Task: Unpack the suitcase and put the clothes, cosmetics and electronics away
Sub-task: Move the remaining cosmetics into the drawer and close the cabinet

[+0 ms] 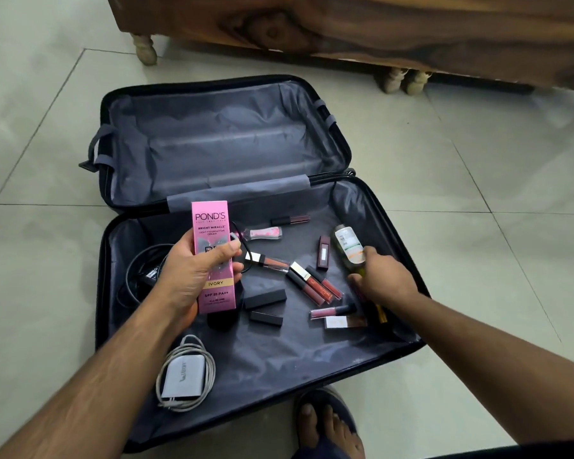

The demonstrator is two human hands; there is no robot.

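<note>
Down on the tiled floor a dark suitcase lies open flat, its grey-lined lid half toward the top of the frame and holding nothing that shows. At centre left the left hand grips a pink Pond's cream box upright, thumb on its face, raised over the lower half of the case. At centre right the right hand reaches onto a clear bottle of greenish liquid lying against the case's right wall — fingers curled about its lower end. Between the hands lip gloss tubes and small black lipstick cases lie scattered on the lining. A black coiled cable sits behind the left wrist, and a white charger wrapped in its cord lies at lower left. A sandalled foot stands at the bottom edge; a wooden bed frame crosses the top.
</note>
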